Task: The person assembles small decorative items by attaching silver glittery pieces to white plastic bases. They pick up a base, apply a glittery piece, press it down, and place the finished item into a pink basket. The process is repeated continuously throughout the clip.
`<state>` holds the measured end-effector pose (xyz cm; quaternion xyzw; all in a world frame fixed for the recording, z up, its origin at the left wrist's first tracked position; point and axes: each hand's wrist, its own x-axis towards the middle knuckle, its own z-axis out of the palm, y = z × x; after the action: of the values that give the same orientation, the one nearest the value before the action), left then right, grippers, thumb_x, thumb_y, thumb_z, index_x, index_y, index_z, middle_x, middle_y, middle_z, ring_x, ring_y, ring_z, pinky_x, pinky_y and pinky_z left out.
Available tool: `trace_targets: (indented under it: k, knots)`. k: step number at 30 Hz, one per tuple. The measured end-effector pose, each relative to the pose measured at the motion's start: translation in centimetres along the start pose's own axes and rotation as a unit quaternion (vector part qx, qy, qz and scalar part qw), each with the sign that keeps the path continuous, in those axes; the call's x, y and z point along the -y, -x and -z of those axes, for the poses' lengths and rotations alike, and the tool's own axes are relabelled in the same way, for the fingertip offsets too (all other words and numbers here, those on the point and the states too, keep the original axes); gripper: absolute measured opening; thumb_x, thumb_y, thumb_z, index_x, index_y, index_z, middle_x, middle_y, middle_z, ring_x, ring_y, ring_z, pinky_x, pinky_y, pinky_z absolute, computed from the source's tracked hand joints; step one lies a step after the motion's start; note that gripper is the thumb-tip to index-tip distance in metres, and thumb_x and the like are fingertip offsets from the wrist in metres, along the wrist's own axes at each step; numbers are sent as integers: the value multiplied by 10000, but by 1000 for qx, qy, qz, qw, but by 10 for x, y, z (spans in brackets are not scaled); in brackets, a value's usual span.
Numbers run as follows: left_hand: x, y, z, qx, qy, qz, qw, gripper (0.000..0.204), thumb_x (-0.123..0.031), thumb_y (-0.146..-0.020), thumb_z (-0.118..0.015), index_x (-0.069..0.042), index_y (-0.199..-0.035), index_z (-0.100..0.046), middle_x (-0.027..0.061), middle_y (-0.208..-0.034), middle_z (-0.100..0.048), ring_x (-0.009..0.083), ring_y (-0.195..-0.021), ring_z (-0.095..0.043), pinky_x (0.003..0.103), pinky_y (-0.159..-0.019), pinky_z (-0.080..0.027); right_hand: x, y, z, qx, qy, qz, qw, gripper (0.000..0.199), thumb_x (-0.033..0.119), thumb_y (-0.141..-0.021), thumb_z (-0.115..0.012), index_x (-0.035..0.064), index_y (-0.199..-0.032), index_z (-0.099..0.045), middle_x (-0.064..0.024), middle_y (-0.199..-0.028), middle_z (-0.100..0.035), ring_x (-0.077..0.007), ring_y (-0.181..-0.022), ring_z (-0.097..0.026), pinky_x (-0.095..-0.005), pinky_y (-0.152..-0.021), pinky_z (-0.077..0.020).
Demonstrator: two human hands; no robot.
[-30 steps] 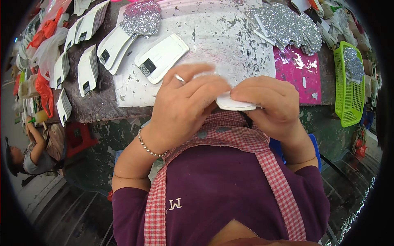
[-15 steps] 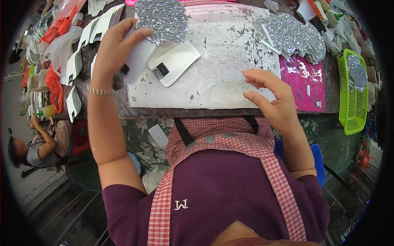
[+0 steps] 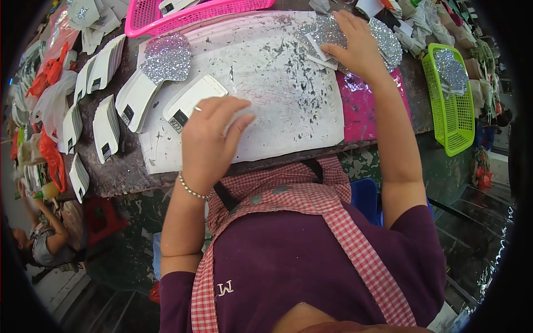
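My left hand [image 3: 212, 136] hovers over the near left of the white work sheet, its fingers loosely curved, thumb apart and nothing between them. Just beyond it lies a white piece shaped like a shoe insole [image 3: 201, 93] with a black label, partly covered by my fingers. At the far right, my right hand [image 3: 358, 50] rests on a pile of silver glitter pieces [image 3: 384, 41], fingers stretched out. A narrow white strip [image 3: 317, 47] lies on that pile beside my thumb. One rounded silver glitter piece [image 3: 166, 58] sits at the left, against a stack of white insole-shaped pieces [image 3: 135, 100].
The scuffed white sheet [image 3: 266, 111] covers the table's middle, with a magenta sheet [image 3: 369, 119] to its right. A pink basket [image 3: 205, 19] stands at the back, a green basket [image 3: 454, 125] at the right edge. More white stacks [image 3: 105, 130] and plastic bags [image 3: 53, 108] fill the left.
My left hand has let go of the silver glitter piece at the left and come nearer and rightward. My right hand has reached forward onto the glitter pile. The view has shifted.
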<state>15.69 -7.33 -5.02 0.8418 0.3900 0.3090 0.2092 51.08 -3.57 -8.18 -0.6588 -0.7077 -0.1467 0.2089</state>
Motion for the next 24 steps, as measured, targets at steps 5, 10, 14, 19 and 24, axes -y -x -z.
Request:
trace_targets:
  k: [5, 10, 14, 19, 24]
  knots:
    - [7, 4, 7, -36, -31, 20, 999, 179, -78, -854, -760, -45, -1028, -735, 118, -1023, -728, 292, -956, -680, 369, -842, -525, -9, -6, 4, 96, -79, -30, 992, 702, 275, -835, -791, 61, -1447, -521, -169, -1434, -548, -371, -1345, -476, -434, -1136, -375]
    - [2, 1, -4, -32, 35, 9, 999, 169, -127, -851, -762, -56, -1002, -730, 108, -1006, -720, 307, -931, -663, 387, -815, -534, 27, 11, 26, -87, -71, -6, 994, 673, 166, -807, -807, 70, -1421, -546, -161, -1288, -621, -313, -1218, -591, -411, -1013, -473]
    - [-29, -10, -28, -28, 249, 89, 964, 267, -135, -933, -720, -6, -1164, -687, 76, -1057, -738, 179, -968, -668, 301, -851, -514, 70, 36, 70, -51, -476, -244, 844, 580, -2, -834, -763, 34, -1377, -562, -77, -1182, -632, -156, -1122, -600, -313, -956, -500]
    - [-30, -15, -39, 73, 559, 200, 802, 272, -207, -1012, -645, 25, -1146, -692, 8, -939, -692, 72, -901, -598, 251, -803, -489, 126, 69, 84, 44, -720, -302, 623, 617, -40, -855, -728, -13, -1426, -496, -98, -1207, -600, -166, -1160, -567, -311, -1016, -475]
    - [-18, 1, -28, 135, 554, 240, 786, 241, -196, -1021, -635, 25, -1082, -709, -26, -910, -672, 39, -862, -565, 231, -775, -472, 134, 75, 84, 22, -395, -58, 917, 679, 9, -796, -764, 76, -1432, -535, -186, -1434, -482, -303, -1298, -499, -436, -1061, -449]
